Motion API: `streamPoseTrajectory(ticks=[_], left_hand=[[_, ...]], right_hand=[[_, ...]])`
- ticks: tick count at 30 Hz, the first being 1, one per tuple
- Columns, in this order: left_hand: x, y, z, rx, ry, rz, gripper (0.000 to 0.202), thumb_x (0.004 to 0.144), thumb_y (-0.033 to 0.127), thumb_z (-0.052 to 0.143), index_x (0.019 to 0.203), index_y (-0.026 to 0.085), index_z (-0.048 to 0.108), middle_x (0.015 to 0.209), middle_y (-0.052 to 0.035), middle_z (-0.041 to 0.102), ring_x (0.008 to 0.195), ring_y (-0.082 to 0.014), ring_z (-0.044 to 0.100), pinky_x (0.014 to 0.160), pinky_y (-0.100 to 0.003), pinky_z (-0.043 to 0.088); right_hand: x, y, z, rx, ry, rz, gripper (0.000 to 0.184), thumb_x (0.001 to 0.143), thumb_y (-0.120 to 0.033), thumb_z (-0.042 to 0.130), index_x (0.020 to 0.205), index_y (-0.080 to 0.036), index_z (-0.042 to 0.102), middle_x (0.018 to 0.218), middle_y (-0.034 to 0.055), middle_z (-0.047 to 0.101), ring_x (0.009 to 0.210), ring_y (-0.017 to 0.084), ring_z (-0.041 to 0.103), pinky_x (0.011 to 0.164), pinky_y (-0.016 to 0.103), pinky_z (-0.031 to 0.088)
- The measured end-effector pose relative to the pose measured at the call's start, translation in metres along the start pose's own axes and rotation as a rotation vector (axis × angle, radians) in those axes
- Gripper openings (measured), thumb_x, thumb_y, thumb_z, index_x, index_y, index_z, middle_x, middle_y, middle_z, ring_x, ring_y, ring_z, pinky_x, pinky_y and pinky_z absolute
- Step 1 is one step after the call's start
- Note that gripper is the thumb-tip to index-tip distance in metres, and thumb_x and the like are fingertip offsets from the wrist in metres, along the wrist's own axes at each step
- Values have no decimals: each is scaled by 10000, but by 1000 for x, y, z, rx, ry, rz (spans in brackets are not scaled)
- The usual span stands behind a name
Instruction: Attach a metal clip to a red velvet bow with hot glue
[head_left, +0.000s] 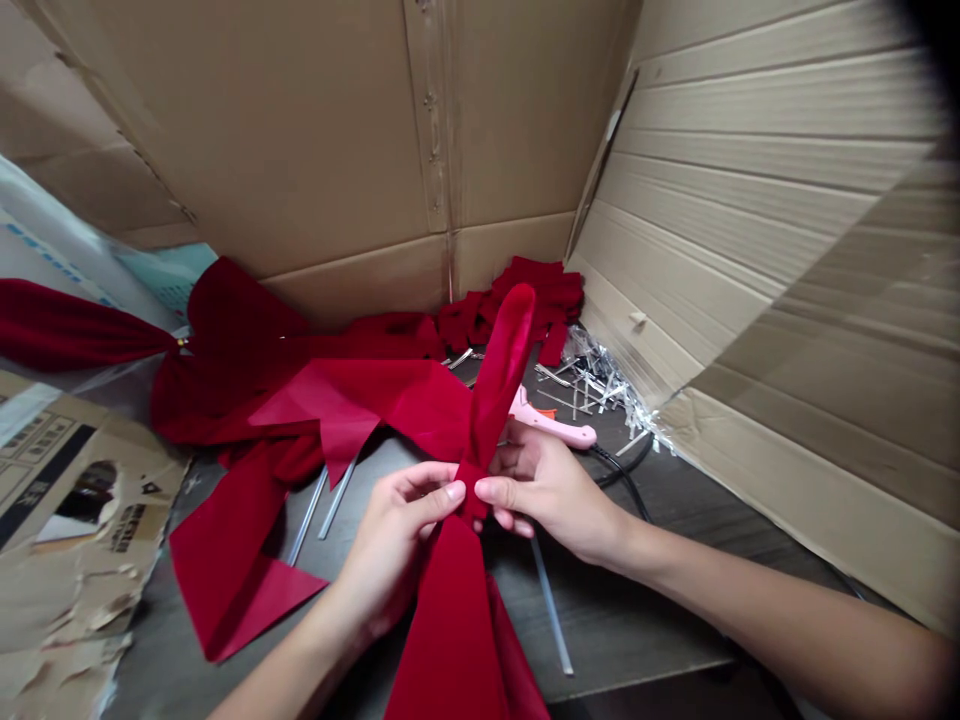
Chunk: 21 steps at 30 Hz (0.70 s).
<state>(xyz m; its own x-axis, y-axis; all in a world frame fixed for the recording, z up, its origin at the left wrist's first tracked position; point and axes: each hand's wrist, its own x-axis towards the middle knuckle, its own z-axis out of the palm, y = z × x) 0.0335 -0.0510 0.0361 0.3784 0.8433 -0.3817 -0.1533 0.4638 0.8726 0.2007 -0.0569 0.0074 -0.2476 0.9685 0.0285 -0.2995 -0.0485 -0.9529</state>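
Note:
A large red velvet bow (360, 410) spreads across the dark tabletop, with wide ribbon tails fanning out to the left and toward me. My left hand (390, 540) and my right hand (544, 490) meet at its narrow gathered middle (471, 490), pinching the fabric between fingers and thumbs. A narrow velvet loop (502, 375) stands up above my fingers. A broad tail (450, 640) hangs down below my hands. A pink hot glue gun (555, 425) lies just beyond my right hand, partly hidden by the loop.
Cardboard sheets (300, 130) wall off the back and right. Further red velvet (67, 325) gathered with a small gold tie lies at left, with red scraps (517, 310) behind. Clear glue sticks (551, 605), a black cord (626, 470) and silvery strips (592, 385) lie about.

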Motion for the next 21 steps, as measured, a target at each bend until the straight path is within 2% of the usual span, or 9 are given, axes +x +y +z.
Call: streamPoseTrajectory(ticks=[3,6,8,12,16,21], left_hand=[[0,0,0,-28,-4,-22,240,663,284,801,817,147,676,642,-26,703,561,-137,644,518,-196,470],[1,-1,-2,-10,9,-20,239,696,337,779,789,150,661,598,-25,696,496,-124,621,467,-178,439],[2,-2,-4,4,-13,-25,245,727,358,751,791,141,655,559,-37,689,450,-118,603,456,-177,431],[10,-5,-11,-10,-168,-42,263,756,365,719,780,111,653,581,-82,709,450,-139,629,492,-200,476],[21,-12,-18,-56,-354,-114,344,731,421,730,755,91,638,573,-92,695,440,-161,638,456,-206,477],[28,-21,-20,-77,-443,-164,390,726,479,714,734,104,607,586,-73,681,431,-188,643,438,-253,507]], right_hand=[[1,3,1,-18,63,-13,474,672,-377,804,966,-171,495,634,-28,613,404,82,508,316,157,325],[2,6,2,-81,161,-48,447,628,-419,831,814,-176,505,591,-32,596,381,77,482,329,180,334],[0,7,2,-200,191,-109,388,662,-427,813,713,-171,527,543,-36,562,396,78,475,369,199,357],[-3,11,-1,-466,214,-312,336,767,-434,740,648,-164,581,516,-26,536,447,90,469,425,225,363],[-3,12,-5,-625,251,-581,377,774,-467,731,612,-169,566,502,-25,534,455,93,447,436,234,362],[0,7,-8,-720,245,-789,396,811,-454,700,578,-176,539,486,-26,522,465,95,434,460,237,377]])
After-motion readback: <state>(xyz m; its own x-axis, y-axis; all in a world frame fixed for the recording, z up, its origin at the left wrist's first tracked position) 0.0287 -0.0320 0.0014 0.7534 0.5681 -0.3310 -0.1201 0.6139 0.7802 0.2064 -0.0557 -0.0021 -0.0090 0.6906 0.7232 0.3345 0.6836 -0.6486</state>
